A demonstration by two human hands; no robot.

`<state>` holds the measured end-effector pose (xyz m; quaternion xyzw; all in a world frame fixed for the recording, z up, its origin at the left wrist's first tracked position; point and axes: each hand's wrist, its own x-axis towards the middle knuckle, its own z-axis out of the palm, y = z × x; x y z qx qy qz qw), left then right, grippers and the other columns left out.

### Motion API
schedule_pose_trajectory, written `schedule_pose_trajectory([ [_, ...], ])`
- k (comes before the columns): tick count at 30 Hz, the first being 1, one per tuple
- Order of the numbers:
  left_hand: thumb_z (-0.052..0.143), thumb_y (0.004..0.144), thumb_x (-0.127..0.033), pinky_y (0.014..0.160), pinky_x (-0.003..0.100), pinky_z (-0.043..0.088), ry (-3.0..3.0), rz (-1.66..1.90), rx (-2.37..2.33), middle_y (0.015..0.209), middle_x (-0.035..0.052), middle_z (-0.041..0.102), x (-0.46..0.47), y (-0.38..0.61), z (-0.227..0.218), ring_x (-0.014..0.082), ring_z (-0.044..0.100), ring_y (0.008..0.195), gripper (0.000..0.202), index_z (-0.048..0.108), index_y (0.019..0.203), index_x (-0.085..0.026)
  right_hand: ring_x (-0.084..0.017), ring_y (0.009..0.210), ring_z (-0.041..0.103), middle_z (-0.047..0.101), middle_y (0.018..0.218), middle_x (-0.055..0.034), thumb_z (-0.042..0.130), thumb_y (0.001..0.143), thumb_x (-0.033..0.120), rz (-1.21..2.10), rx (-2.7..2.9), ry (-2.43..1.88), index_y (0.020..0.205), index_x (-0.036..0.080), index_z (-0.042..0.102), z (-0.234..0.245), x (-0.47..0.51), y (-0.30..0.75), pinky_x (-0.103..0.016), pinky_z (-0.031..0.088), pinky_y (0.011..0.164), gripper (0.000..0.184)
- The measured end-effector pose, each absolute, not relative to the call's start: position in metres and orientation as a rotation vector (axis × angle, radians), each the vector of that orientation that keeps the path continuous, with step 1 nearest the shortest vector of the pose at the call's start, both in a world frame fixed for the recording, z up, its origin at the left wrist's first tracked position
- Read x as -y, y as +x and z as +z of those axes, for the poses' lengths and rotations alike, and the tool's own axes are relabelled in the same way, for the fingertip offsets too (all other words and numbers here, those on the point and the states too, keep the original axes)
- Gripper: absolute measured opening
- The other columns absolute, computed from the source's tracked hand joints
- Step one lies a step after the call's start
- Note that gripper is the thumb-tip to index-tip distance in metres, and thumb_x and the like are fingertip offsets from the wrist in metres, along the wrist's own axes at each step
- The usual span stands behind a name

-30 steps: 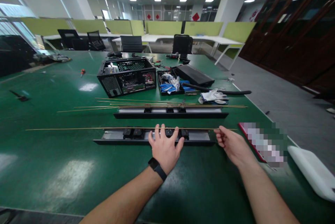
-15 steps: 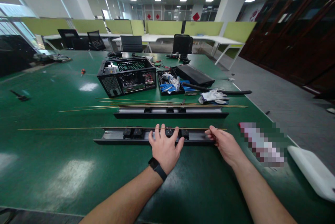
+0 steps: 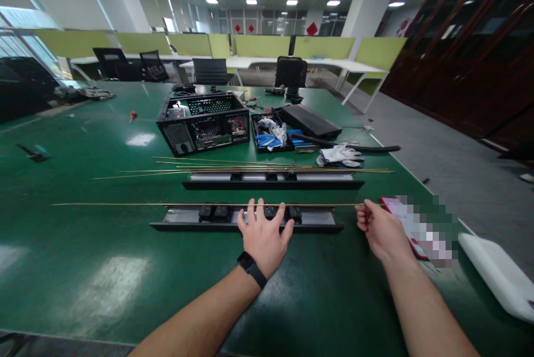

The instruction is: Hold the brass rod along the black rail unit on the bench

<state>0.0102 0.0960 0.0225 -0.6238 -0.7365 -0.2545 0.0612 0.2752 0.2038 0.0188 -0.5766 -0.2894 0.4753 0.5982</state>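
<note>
A long thin brass-coloured rod (image 3: pixel 108 204) lies lengthwise along the back of a near metal channel (image 3: pixel 179 217) with a black front edge. My right hand (image 3: pixel 381 229) pinches the rod close to its right end, beyond the channel's right end. Over the channel's middle, my left hand (image 3: pixel 263 234) rests with fingers spread and fingertips at the rod; whether they press on it I cannot tell. Inside the channel sit several black blocks (image 3: pixel 221 212), one partly hidden by my left fingers. A black watch is on my left wrist.
A second channel (image 3: pixel 273 184) lies behind, with several brass rods (image 3: pixel 200 169) along it. Farther back are an open black computer case (image 3: pixel 204 129), a box of blue-and-white gloves (image 3: pixel 271 137) and loose gloves (image 3: pixel 341 154). To the right lie a blurred-out flat item (image 3: pixel 411 223) and a white object (image 3: pixel 496 273).
My right hand has moved right, drawing the brass rod with it, so the rod's left end has shifted right. My left hand stays in place.
</note>
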Motion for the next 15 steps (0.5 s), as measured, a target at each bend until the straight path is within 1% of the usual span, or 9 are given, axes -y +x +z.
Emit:
schedule_pose_trajectory([
  [3, 0.057, 0.099, -0.059, 0.116, 0.066, 0.032, -1.888, -0.773, 2.232, 0.152, 0.0155, 0.060, -0.096, 0.010, 0.022, 0.0407, 0.044, 0.147, 0.043, 0.070, 0.137, -0.043, -0.009, 0.050, 0.048, 0.061, 0.066, -0.0038, 0.074, 0.081, 0.028, 1.050, 0.611, -1.380, 0.070, 0.015, 0.067, 0.019, -0.209, 0.283, -0.016, 0.033, 0.037, 0.018],
  [8, 0.056, 0.099, -0.059, 0.116, 0.067, 0.031, -1.883, -0.768, 2.233, 0.152, 0.0165, 0.060, -0.096, 0.011, 0.022, 0.0402, 0.045, 0.148, 0.043, 0.070, 0.137, -0.043, -0.008, 0.048, 0.047, 0.058, 0.065, -0.0012, 0.072, 0.081, 0.026, 0.992, 0.532, -1.413, 0.071, 0.016, 0.064, 0.019, -0.217, 0.295, -0.016, 0.031, 0.035, 0.016],
  [15, 0.057, 0.099, -0.058, 0.117, 0.067, 0.032, -1.879, -0.773, 2.237, 0.151, 0.0149, 0.061, -0.096, 0.011, 0.023, 0.0398, 0.045, 0.147, 0.043, 0.071, 0.137, -0.042, -0.007, 0.048, 0.044, 0.055, 0.067, 0.0010, 0.076, 0.074, 0.028, 0.943, 0.483, -1.391, 0.072, 0.017, 0.064, 0.017, -0.222, 0.311, -0.015, 0.027, 0.034, 0.016],
])
